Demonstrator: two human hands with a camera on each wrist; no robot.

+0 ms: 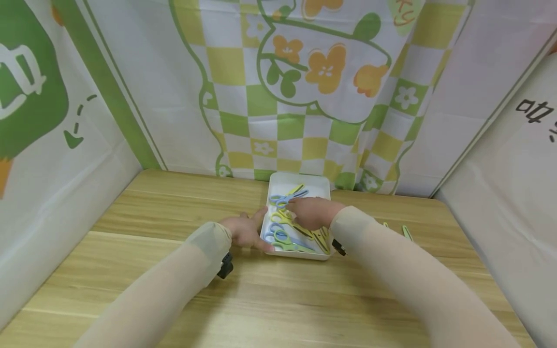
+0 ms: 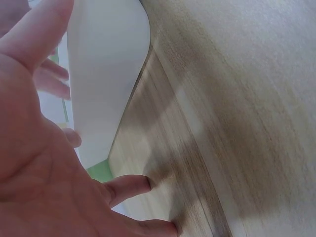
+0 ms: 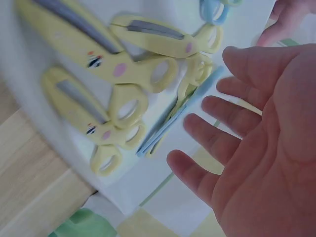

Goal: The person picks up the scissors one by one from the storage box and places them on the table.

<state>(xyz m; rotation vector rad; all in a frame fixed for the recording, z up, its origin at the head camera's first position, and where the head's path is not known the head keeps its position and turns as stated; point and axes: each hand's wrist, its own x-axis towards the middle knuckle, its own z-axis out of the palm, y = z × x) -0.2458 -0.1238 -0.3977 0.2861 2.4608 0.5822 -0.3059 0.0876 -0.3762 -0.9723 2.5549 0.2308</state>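
A shallow white tray point(image 1: 300, 180) on the table holds several pairs of children's scissors. My left hand point(image 1: 245, 232) is spread at the tray's left side, its thumb by the near left corner; in the left wrist view, fingers touch the tray wall point(image 2: 106, 74) and the tabletop. Over the tray is my right hand point(image 1: 314, 212), fingers extended and apart, holding nothing. Near its fingertips lie blue scissors point(image 1: 287, 198) and yellow scissors point(image 1: 282, 217). Green scissors point(image 1: 290, 245) lie at the near end. The right wrist view shows more yellow scissors point(image 3: 106, 69), partly overlapping.
Right of the tray, beyond my right forearm, a green piece point(image 1: 406, 233) lies on the wooden table point(image 1: 174, 212), partly hidden. A patterned cloth point(image 1: 304, 130) hangs behind the tray, and white printed cloth walls stand at both sides.
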